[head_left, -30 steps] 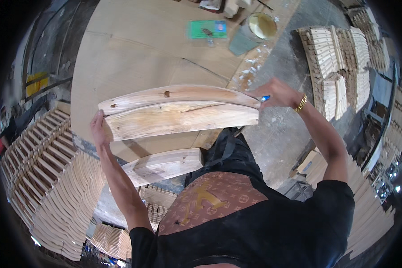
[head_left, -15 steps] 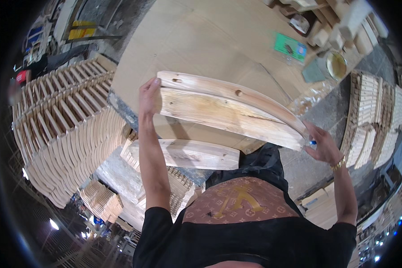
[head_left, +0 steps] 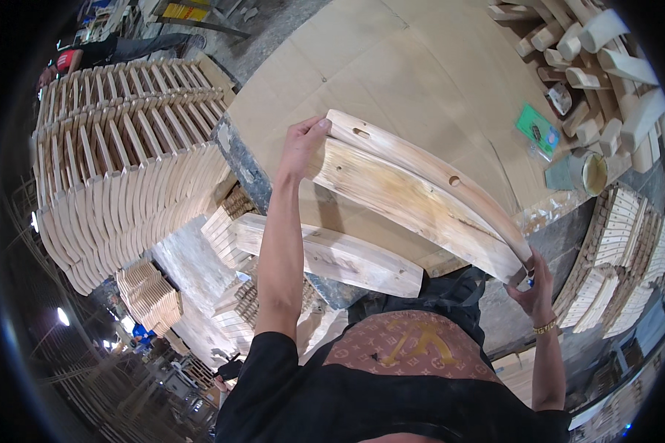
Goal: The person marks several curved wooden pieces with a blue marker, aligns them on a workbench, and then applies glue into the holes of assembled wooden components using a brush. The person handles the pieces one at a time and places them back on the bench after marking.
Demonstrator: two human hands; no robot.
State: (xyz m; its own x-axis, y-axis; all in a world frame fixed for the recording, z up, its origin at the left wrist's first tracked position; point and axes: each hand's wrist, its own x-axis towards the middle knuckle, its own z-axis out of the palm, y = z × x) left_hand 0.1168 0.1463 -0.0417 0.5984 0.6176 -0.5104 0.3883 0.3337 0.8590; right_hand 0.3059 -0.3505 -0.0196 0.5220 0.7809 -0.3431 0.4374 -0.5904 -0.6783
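Note:
My left hand point(head_left: 303, 144) is closed around the left end of a wide curved wooden board point(head_left: 414, 199). At the board's other end, my right hand point(head_left: 536, 284) grips with thumb and fingers; a small blue spot shows there. Along the board's far side runs a narrower curved wooden strip point(head_left: 421, 155) with a slot and a round hole. A dark seam lies between them; whether they are separate pieces I cannot tell. The board tilts down to the right over the cardboard-covered table point(head_left: 391, 66). Another curved board point(head_left: 340, 255) lies nearer me, partly behind my left forearm.
Slatted wooden parts point(head_left: 133, 162) stand stacked at left, with a person point(head_left: 111, 52) beyond. Back right are wooden pieces point(head_left: 584, 74), a green card packet point(head_left: 537, 129) and a round container point(head_left: 592, 173). More stacked wood point(head_left: 613, 258) stands at right.
My view has swung, so the scene sits turned and shifted. Both hands keep their hold on the board, which now slopes more steeply down to the right.

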